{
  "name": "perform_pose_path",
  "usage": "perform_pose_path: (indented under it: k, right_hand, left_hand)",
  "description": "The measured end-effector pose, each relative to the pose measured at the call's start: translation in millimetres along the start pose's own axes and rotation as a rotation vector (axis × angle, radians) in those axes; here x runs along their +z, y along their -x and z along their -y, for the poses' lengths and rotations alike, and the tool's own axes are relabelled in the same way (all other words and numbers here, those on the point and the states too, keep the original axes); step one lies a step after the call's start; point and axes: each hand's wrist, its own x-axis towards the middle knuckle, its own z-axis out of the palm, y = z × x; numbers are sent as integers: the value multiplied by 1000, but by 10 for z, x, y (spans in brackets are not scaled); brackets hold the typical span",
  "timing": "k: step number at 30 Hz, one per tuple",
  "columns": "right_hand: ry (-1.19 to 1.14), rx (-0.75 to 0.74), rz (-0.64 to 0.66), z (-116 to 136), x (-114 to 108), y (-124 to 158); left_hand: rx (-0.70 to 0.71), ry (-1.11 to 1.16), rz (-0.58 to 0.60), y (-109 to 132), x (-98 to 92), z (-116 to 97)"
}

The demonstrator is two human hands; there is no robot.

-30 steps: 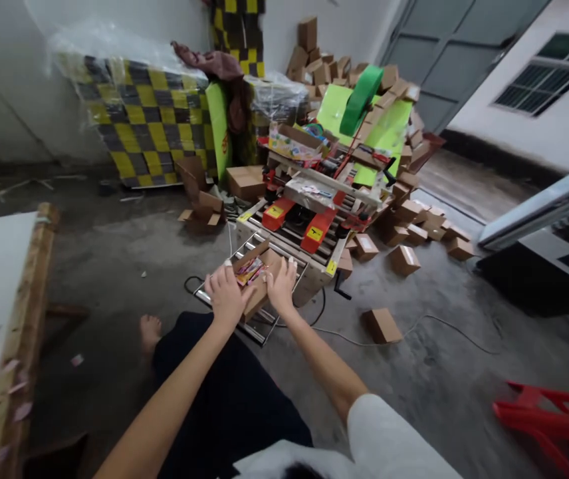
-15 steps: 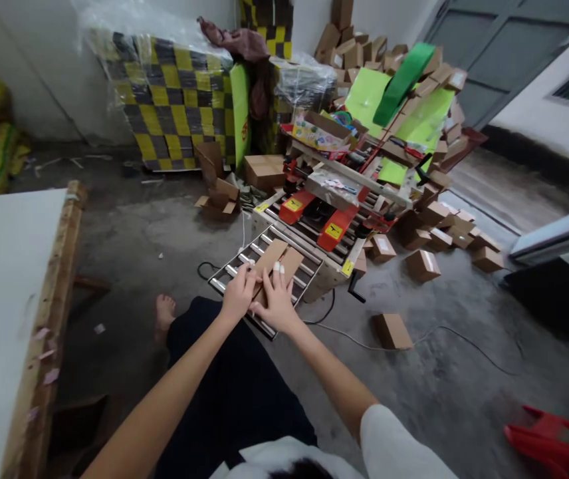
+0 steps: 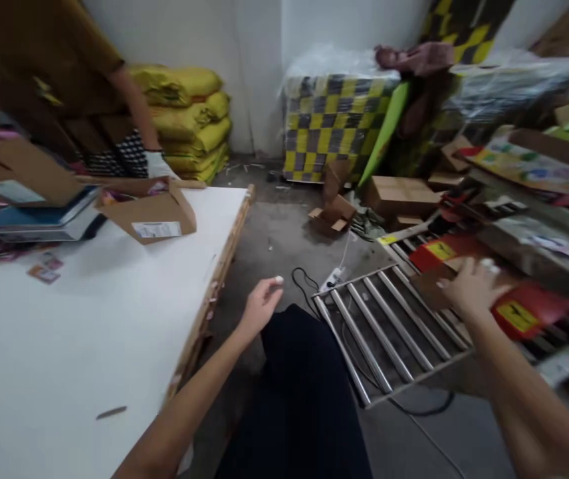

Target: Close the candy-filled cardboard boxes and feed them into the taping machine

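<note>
Head view: a brown cardboard box is touched by the right hand, its fingers spread
The box is set over silver metal rollers, beside a red machine part; the left hand is held empty, loosely open, near the white-topped table.

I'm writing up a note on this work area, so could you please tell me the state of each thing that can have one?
Left hand, looks empty, loosely curled
Right hand, seems to touch the roller carton
Roller carton, flaps hard to make out
Table carton, open, packets inside
Small floor carton, open
Large floor carton, closed
Yellow sacks, stacked
Checkered stack, wrapped in clear film
</note>
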Motion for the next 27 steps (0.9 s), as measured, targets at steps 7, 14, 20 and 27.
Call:
perform_pose_path:
  k: [7,14,20,27]
  right_hand:
    - [-20,-188,236,652,279,1191]
    - [-157,-187,418,531,479,1813]
    - [-408,-273,422,1080,267,1796]
    - [-841,-481,618,2613,-170,1845]
  left_hand:
    - [116,-783,-519,-1041,-2125,197]
    - [-37,-1178,-370,-1975,-3080,39]
    - [-76,-1260,-164,-1648,-3364,54]
    - [-85,-1180,-15,-411,-3511,-333]
